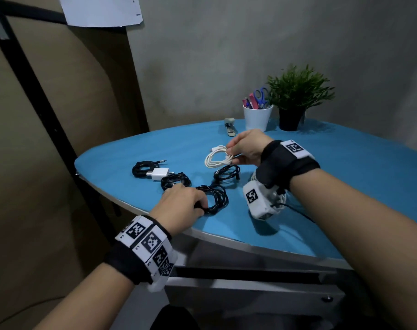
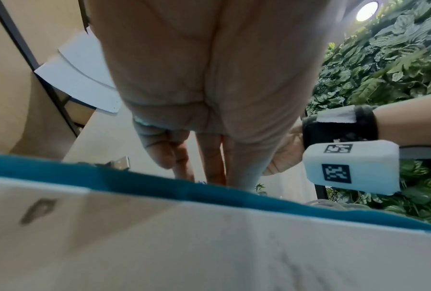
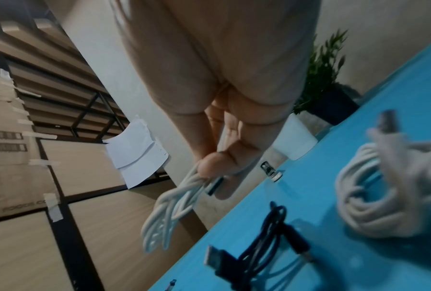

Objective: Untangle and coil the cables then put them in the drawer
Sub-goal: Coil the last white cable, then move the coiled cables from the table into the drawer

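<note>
Several coiled cables lie on the blue table (image 1: 345,175). My right hand (image 1: 244,148) pinches a white coiled cable (image 1: 217,159) just above the table; in the right wrist view my thumb presses that white coil (image 3: 169,212) against my fingers. My left hand (image 1: 182,202) grips the left side of a black coiled cable (image 1: 216,198) near the front edge. In the left wrist view the left hand's fingers (image 2: 210,157) point down behind the table edge and the cable is hidden. The grey drawer (image 1: 262,291) sits under the table front.
Other black coils (image 1: 226,173) (image 1: 175,182) and one with a white charger (image 1: 158,173) lie mid-table. Another white coil (image 3: 363,196) rests under my right wrist. A stapler (image 1: 230,127), a white cup of scissors and pens (image 1: 257,117) and a potted plant (image 1: 295,101) stand at the back.
</note>
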The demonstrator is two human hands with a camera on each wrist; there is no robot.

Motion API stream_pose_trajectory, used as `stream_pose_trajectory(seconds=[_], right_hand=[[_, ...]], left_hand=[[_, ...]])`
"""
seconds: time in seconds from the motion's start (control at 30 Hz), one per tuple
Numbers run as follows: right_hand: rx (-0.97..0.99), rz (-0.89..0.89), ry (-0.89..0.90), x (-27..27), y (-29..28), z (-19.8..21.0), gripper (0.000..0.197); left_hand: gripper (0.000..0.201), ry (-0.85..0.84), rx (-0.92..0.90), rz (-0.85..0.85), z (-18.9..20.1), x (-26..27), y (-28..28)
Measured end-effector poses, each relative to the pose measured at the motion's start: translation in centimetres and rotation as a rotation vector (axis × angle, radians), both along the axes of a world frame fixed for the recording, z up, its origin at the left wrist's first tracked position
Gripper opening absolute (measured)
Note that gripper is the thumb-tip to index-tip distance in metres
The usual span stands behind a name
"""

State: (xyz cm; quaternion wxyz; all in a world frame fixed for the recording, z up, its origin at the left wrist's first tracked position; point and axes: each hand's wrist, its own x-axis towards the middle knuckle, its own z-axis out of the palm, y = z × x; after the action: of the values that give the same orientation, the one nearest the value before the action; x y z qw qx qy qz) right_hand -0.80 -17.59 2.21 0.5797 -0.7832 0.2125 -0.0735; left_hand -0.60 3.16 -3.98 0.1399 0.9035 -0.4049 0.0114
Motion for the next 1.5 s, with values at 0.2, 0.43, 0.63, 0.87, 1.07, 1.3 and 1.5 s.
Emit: stream_pose_trajectory(seconds=[0.2,0.43,0.63,0.87,1.07,1.3,1.5], right_hand=[[-0.031,0.045,0.104,3.8,2.2,-0.1,0.009],[-0.606,0.149,0.301,5.4,4.2,-0.7,0.034],[-0.154,0.080,0.131,3.9,3.8,0.8,0.040],[0.082,0.127,-0.151,-7.0,7.0,0.9,0.005],[0.140,0.208,-0.085,-14.7,9.5,-4.7,0.005],[-0.115,0.027,0.160,-18.1,9.1,-14.3,0.009],[-0.366,-0.012,0.452,-20.6,9.7,-20.0,0.021]], left_hand=[[0.013,0.116,0.038,0.014,0.6,0.9,1.2],[0.016,0.107,0.044,0.039,0.7,1.9,1.8],[0.017,0.049,-0.111,-0.028,-0.2,0.8,3.1],[0.010,0.371,0.001,-0.222,-3.2,-4.4,5.4],[0.035,0.155,0.360,-0.079,-11.2,-5.7,4.5],[0.020,0.285,0.361,0.055,-13.2,-5.9,4.3],[0.006,0.381,0.341,0.015,-13.0,-8.4,7.0]])
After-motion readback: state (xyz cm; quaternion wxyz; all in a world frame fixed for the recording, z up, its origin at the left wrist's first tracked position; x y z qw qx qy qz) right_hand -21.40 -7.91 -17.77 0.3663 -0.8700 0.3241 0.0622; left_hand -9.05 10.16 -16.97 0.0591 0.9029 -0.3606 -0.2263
